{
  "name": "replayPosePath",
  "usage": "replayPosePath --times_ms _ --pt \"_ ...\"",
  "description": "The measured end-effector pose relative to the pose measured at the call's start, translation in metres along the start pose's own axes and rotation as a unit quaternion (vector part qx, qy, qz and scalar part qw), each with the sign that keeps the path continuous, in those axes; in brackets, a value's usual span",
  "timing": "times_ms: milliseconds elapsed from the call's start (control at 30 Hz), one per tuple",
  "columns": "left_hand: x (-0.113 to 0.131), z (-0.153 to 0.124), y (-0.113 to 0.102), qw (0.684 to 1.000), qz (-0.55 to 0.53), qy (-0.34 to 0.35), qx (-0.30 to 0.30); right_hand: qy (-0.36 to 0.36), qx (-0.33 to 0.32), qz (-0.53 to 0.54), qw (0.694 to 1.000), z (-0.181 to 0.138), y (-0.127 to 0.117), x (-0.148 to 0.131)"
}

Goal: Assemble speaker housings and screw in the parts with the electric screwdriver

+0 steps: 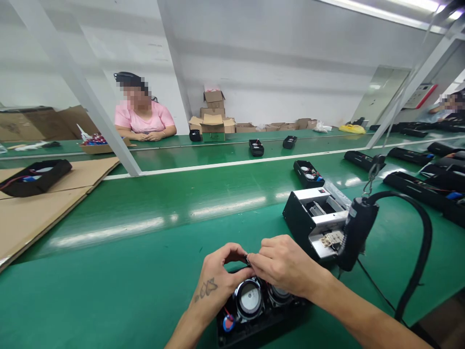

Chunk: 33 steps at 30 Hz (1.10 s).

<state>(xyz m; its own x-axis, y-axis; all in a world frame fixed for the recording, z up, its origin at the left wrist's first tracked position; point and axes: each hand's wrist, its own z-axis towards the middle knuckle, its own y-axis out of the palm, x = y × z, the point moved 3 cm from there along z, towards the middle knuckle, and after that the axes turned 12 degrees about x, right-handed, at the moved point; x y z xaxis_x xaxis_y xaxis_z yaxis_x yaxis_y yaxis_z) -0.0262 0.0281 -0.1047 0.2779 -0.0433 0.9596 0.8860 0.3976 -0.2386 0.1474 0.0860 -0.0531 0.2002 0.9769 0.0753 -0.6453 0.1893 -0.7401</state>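
Note:
On the green bench before me lies a black speaker housing (261,332) with two round speaker drivers in it. The left driver (250,298) shows a pale magnet back. The other driver (280,293) is partly covered by my right hand. Red wires and a blue-and-red round part (228,323) sit at the housing's left end. My left hand (221,271) curves over its far edge, thumb and index finger pinching a small dark part (247,261). My right hand (278,264) is closed, its fingertips on that same part, whose kind I cannot make out.
A black-and-silver machine (316,220) stands behind my right hand. Beside it an electric screwdriver (358,232) hangs from a hook with a thick black cable. More housings (308,173) sit on the green belt. A person (144,114) sits opposite; cardboard (54,203) lies left.

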Motion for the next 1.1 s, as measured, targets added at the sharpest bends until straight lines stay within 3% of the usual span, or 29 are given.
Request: replayPosePath --times_ms 300,400,467,533,600,867,1100 --pt "0.002 -0.003 0.001 0.999 0.026 0.034 0.009 -0.007 -0.074 -0.019 0.997 0.011 -0.001 0.000" --pt "0.000 -0.003 0.001 0.999 0.024 0.035 -0.015 0.079 -0.100 0.018 0.992 0.017 -0.001 0.005" --pt "-0.002 -0.002 0.001 0.999 0.019 0.031 -0.035 0.215 -0.105 0.109 0.965 0.019 -0.001 0.014" --pt "-0.004 -0.001 0.001 0.999 0.014 0.024 -0.041 0.333 -0.101 0.197 0.916 0.019 0.000 0.022" --pt "-0.006 0.001 0.000 0.999 0.010 0.018 -0.035 0.392 -0.097 0.249 0.880 0.016 0.003 0.029" --pt "-0.007 0.000 0.001 0.999 -0.014 -0.001 -0.048 0.499 -0.083 0.359 0.784 -0.004 0.025 0.036" --pt "-0.009 0.006 -0.004 0.984 -0.128 -0.099 -0.073 0.498 -0.054 0.416 0.759 -0.010 0.027 0.043"
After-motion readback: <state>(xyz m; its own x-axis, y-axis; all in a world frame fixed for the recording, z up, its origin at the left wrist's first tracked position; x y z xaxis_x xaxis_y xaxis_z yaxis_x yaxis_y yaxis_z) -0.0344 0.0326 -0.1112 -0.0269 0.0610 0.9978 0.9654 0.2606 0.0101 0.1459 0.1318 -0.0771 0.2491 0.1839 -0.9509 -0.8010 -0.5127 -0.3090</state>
